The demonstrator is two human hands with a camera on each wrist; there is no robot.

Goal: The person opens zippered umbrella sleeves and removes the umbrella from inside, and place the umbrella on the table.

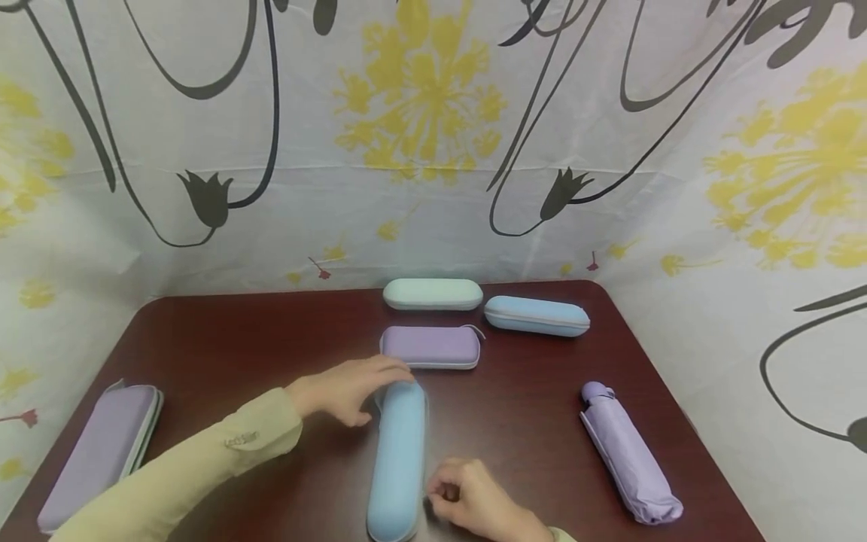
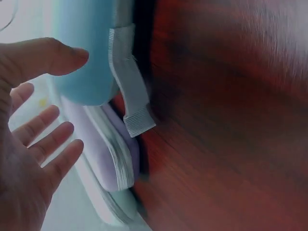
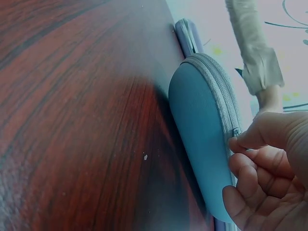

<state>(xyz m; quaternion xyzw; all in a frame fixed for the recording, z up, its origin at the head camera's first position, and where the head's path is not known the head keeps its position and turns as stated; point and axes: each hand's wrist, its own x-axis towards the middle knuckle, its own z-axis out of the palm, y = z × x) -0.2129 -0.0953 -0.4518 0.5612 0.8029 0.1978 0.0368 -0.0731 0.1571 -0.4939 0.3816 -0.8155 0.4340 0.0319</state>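
A long light-blue zippered case (image 1: 398,459) lies lengthwise in the middle of the dark red table. My left hand (image 1: 348,385) rests at its far end, fingers extended over the top and thumb along the side. Seen from the left wrist, those fingers are spread and a grey fabric tab (image 2: 131,91) sticks out from the end of the case. My right hand (image 1: 477,497) is at the near right side of the case. In the right wrist view its thumb and forefinger pinch the small zipper pull (image 3: 236,132), and the zip looks closed around the rounded end.
Beyond the blue case lie a purple case (image 1: 431,346), a mint case (image 1: 433,294) and another blue case (image 1: 536,316). A larger purple case (image 1: 101,455) lies at the left edge, a folded lilac umbrella (image 1: 630,455) at the right. Patterned cloth (image 1: 433,226) hangs behind the table.
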